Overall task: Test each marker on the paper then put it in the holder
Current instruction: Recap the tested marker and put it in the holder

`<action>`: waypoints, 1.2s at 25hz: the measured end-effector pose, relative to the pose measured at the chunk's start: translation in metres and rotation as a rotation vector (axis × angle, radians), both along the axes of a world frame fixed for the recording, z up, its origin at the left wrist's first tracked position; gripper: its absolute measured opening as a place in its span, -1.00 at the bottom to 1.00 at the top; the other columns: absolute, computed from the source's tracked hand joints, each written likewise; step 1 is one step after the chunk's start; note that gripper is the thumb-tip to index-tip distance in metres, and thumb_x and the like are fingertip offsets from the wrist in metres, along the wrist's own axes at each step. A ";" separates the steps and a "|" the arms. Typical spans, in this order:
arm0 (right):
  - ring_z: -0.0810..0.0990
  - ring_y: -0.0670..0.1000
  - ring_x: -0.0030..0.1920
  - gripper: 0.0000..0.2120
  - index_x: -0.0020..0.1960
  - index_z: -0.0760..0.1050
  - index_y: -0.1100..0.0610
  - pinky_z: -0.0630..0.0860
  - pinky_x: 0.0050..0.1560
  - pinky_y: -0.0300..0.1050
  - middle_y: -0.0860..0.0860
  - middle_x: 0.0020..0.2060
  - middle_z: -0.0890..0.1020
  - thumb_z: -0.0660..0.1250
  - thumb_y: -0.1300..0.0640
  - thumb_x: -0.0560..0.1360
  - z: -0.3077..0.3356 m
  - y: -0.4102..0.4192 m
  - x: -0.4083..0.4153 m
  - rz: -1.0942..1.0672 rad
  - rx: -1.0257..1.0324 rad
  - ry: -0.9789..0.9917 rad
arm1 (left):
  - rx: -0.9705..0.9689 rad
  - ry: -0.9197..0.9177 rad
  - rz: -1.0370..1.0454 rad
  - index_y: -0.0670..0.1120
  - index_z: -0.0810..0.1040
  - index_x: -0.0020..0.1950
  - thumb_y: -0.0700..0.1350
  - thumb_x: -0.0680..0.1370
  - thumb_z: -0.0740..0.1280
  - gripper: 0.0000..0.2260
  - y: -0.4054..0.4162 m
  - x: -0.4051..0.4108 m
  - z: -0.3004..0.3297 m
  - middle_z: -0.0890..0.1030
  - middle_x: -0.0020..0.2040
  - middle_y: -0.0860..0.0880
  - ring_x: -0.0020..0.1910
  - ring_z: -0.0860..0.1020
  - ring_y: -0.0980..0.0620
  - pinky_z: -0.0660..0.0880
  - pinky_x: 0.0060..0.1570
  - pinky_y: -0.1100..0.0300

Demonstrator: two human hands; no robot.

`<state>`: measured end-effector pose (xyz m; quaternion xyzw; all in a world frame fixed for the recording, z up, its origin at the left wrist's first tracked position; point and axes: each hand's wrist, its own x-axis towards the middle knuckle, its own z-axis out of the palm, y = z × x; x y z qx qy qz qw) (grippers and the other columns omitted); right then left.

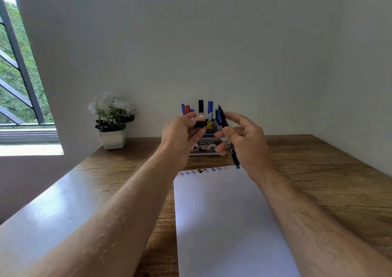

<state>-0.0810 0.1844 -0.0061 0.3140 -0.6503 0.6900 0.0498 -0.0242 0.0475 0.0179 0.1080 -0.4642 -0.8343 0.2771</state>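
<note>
Paper [229, 223], nearest. Right hand [244, 141] pinches marker [233, 154], axis near-upright; left hand [182, 134] grips cap [200, 124], just left; holder [209, 137] behind.

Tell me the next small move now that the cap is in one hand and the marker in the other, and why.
Probably bring the marker in the right hand down to the paper and scribble beside the test marks. The left hand holds the black cap apart from it, so it looks uncapped.

Wood table [318, 170] w/ paper [222, 213], holder [209, 147], plant pot [112, 139] (white).
</note>
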 end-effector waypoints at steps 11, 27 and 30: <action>0.57 0.00 -0.51 -0.82 -0.12 0.58 0.20 0.52 -0.51 -0.19 0.11 -0.38 0.63 0.33 0.10 0.57 -0.004 0.016 -0.010 -0.214 0.202 -0.193 | -1.456 -0.501 -0.002 0.07 0.57 -0.09 -0.04 0.50 0.41 -0.96 0.016 -0.002 -0.016 0.61 -0.13 0.08 -0.18 0.56 0.13 0.47 -0.28 0.27; 0.55 -0.10 -0.42 -0.82 -0.35 0.50 0.10 0.39 -0.34 -0.18 -0.01 -0.44 0.63 0.41 0.12 0.39 -0.022 0.030 -0.020 -0.217 0.563 -0.094 | -1.502 -0.656 -0.172 0.08 0.72 -0.02 -0.12 0.49 0.46 -0.87 0.019 -0.013 -0.030 0.58 -0.08 0.15 -0.07 0.48 0.15 0.45 -0.03 0.26; 0.53 -0.06 -0.36 -0.83 -0.32 0.50 0.13 0.37 -0.35 -0.17 0.01 -0.41 0.62 0.41 0.11 0.39 -0.023 0.029 -0.022 -0.224 0.597 -0.073 | -1.484 -0.645 -0.175 0.09 0.73 -0.05 -0.13 0.49 0.47 -0.87 0.018 -0.014 -0.030 0.58 -0.12 0.17 -0.09 0.49 0.16 0.45 -0.05 0.26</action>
